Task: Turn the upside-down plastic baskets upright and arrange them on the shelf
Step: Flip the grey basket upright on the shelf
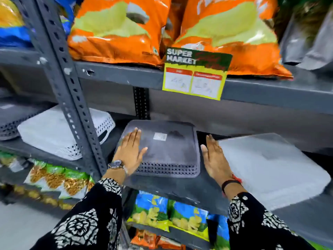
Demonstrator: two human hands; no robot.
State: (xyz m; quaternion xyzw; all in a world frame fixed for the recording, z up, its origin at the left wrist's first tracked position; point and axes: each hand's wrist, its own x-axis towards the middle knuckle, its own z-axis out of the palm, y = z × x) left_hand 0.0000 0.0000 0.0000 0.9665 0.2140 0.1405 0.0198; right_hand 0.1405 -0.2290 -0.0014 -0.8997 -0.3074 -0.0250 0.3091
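Note:
A dark grey plastic basket [167,147] lies upside-down on the grey shelf [180,193], its flat bottom up with a small label on it. My left hand [130,150] rests flat on its left side, fingers spread. My right hand [214,159] is flat and upright just off its right edge, in the gap beside a light grey upside-down basket [273,168]. A white upside-down basket [54,134] and another grey one [12,121] lie on the shelf to the left, behind the upright post.
A perforated grey shelf post [72,98] stands left of my hands. Orange snack bags [117,29] fill the shelf above, which carries a yellow price tag [196,76]. More snack packets [162,212] sit on the shelf below.

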